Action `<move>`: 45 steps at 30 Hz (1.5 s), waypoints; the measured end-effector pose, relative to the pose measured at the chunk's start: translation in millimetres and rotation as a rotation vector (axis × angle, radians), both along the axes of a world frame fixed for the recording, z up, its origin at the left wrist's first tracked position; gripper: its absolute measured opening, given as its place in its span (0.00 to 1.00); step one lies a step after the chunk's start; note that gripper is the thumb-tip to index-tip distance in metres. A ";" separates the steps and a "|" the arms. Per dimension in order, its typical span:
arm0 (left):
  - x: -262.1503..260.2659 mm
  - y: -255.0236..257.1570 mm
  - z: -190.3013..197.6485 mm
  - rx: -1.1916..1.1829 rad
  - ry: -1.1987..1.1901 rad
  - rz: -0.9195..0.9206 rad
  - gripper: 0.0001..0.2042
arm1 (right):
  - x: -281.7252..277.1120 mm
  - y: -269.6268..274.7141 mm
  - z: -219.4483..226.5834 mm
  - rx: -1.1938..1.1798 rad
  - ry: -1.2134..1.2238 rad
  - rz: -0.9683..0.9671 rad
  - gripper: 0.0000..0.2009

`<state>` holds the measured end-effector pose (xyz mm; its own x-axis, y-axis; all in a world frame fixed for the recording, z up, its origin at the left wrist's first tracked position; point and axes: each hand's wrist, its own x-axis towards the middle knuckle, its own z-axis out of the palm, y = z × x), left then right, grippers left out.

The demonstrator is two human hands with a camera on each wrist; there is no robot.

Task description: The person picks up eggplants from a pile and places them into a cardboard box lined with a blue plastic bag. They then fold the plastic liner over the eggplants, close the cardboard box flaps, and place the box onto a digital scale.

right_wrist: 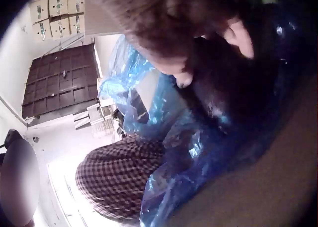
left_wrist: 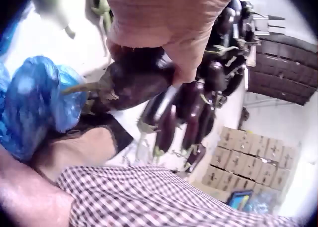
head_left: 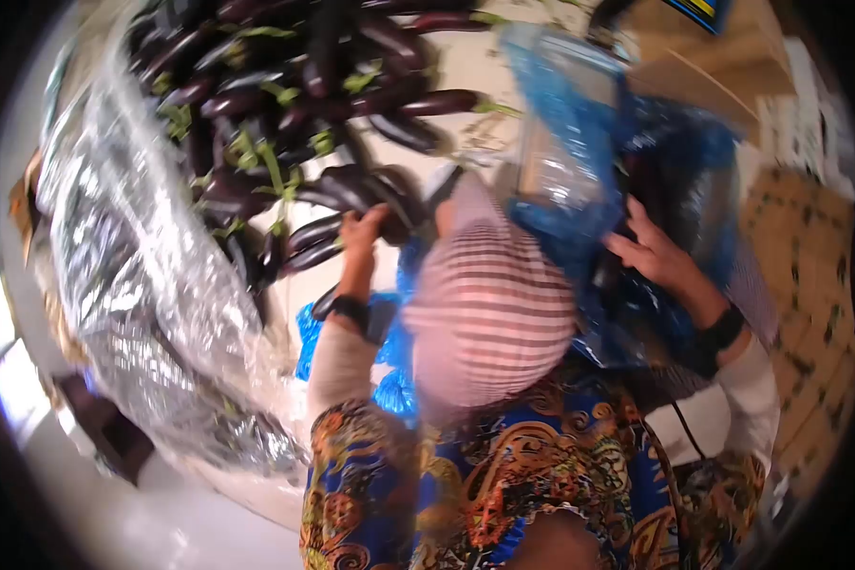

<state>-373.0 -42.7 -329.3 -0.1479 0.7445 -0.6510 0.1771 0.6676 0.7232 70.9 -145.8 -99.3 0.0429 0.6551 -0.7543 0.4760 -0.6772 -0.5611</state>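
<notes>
My left hand (head_left: 359, 233) reaches to the near edge of a heap of eggplants (head_left: 328, 71). In the left wrist view its fingers and thumb grip a dark, glossy eggplant (left_wrist: 141, 80), whose green stem points toward crumpled blue plastic. On the other side, my right hand (head_left: 651, 249) is down inside a blue plastic bag (head_left: 565, 109), its fingers spread in the head view. The right wrist view shows its thumb and fingers on either side of a dark eggplant (right_wrist: 223, 78), in deep shadow against the blue film.
Clear plastic sheeting (head_left: 176, 256) borders the heap on the left. Between my arms rises a leg under checked cloth (head_left: 494, 304). Flattened cardboard (head_left: 798, 323) lies at the right, with an open carton (head_left: 703, 71) beyond the bag. Stacked boxes (left_wrist: 253, 160) stand along a wall.
</notes>
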 end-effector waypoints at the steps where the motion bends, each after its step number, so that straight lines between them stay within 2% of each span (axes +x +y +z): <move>1: 11.8 6.1 46.6 -0.051 -0.205 0.084 0.19 | 0.6 0.4 9.7 -0.033 0.002 0.024 0.44; 3: 21.1 20.4 95.7 -0.045 -0.296 0.077 0.18 | 1.7 10.2 36.7 -0.176 0.107 -0.097 0.44; 4: 25.0 23.6 114.7 0.042 -0.391 0.055 0.21 | 5.6 8.3 41.3 -0.142 0.094 -0.123 0.38; 5: 33.4 29.3 139.9 0.134 -0.484 0.041 0.23 | 16.5 4.5 41.6 -0.137 0.081 -0.153 0.38; 7: 52.3 47.2 206.5 0.271 -0.422 -0.204 0.29 | 37.6 2.8 40.6 -0.037 0.113 0.045 0.28; 9: 77.6 65.1 259.6 0.480 -0.268 -0.444 0.34 | 41.5 2.1 56.0 0.301 0.032 -0.071 0.24; 10: 88.6 77.0 285.1 0.493 -0.232 -0.622 0.35 | 31.3 11.8 83.3 0.427 -0.037 -0.142 0.24; 11: 100.2 89.2 308.1 0.501 -0.191 -0.798 0.36 | 22.6 19.4 111.3 0.700 -0.353 0.083 0.25; 12: 115.4 98.0 330.0 0.651 -0.011 -0.996 0.35 | 13.7 26.5 138.5 0.958 -0.673 0.315 0.27; 13: 135.5 102.6 341.8 0.802 0.178 -1.187 0.34 | 7.1 32.5 162.6 1.073 -0.780 0.416 0.29; 14: 163.5 108.5 338.1 1.124 -0.064 -1.280 0.34 | 0.6 35.9 179.7 1.185 -0.891 0.521 0.31; 15: 190.9 107.5 336.2 1.442 -0.327 -1.346 0.33 | -8.8 36.8 188.2 1.192 -0.902 0.517 0.31; 17: 231.2 86.6 366.9 1.168 -0.337 -1.600 0.30 | -22.3 36.4 198.6 1.063 -0.789 0.664 0.36; 18: 250.8 80.1 373.2 1.146 -0.330 -1.686 0.28 | -18.1 30.3 190.2 0.913 -0.712 0.692 0.39; 19: 267.0 78.1 378.4 1.122 -0.324 -1.773 0.27 | -11.8 27.8 191.0 0.915 -0.719 0.689 0.39; 20: 274.7 79.9 382.7 0.941 -0.338 -1.811 0.24 | -5.1 26.7 191.2 0.553 -0.528 0.531 0.39; 21: 281.8 85.9 369.9 0.874 -0.467 -1.778 0.25 | 1.1 23.5 191.3 0.200 -0.329 0.367 0.39; 22: 283.4 95.2 355.0 0.969 -0.418 -1.721 0.25 | 8.6 14.6 189.8 0.206 -0.329 0.367 0.39; 23: 279.5 103.3 345.0 1.060 -0.373 -1.660 0.26 | 18.3 0.5 191.1 0.173 -0.290 0.264 0.39; 24: 272.8 108.6 340.5 0.817 -0.304 -1.638 0.26 | 26.1 -11.5 191.8 0.137 -0.251 0.161 0.38; 25: 265.7 115.0 333.7 0.577 -0.236 -1.605 0.25 | 31.4 -20.4 190.3 0.134 -0.251 0.157 0.38; 26: 258.5 122.2 320.1 0.462 -0.338 -1.594 0.26 | 35.8 -29.7 190.7 0.046 -0.158 0.029 0.37; 27: 251.2 126.7 311.4 0.462 -0.343 -1.599 0.26 | 38.4 -36.8 192.1 -0.041 -0.065 -0.100 0.36; 28: 245.4 130.7 305.5 0.353 -0.352 -1.566 0.26 | 39.9 -42.3 194.7 -0.064 -0.081 -0.081 0.34; 29: 236.9 138.2 292.7 0.243 -0.353 -1.531 0.26 | 38.1 -42.2 184.4 -0.060 -0.078 -0.088 0.34; 31: 223.2 143.4 280.7 0.239 -0.320 -1.507 0.26 | 36.1 -48.4 170.8 0.034 -0.038 -0.224 0.31; 33: 210.2 144.7 265.2 0.240 -0.287 -1.480 0.27 | 35.7 -44.1 151.4 0.053 -0.058 -0.238 0.29; 35: 198.8 141.1 250.8 0.186 -0.344 -1.403 0.28 | 39.1 -33.6 129.7 0.105 -0.042 -0.146 0.30; 36: 196.4 136.5 253.9 0.184 -0.275 -1.398 0.28 | 38.5 -27.8 115.6 0.102 -0.040 -0.151 0.30; 38: 186.7 127.7 249.7 0.143 -0.286 -1.344 0.28 | 37.6 -15.2 84.4 0.109 -0.029 -0.169 0.38; 39: 183.8 123.6 243.7 0.099 -0.295 -1.284 0.28 | 37.5 -10.1 66.1 0.105 -0.030 -0.170 0.38; 41: 172.8 118.9 224.8 0.101 -0.328 -1.285 0.28 | 31.7 -1.3 29.7 0.084 -0.188 -0.132 0.43; 43: 162.7 109.7 219.1 0.025 -0.336 -1.140 0.26 | 26.0 5.9 11.4 0.032 -0.156 -0.127 0.46; 45: 151.0 102.6 198.1 0.002 -0.359 -1.119 0.26 | 25.4 0.8 -4.3 -0.016 -0.126 -0.123 0.49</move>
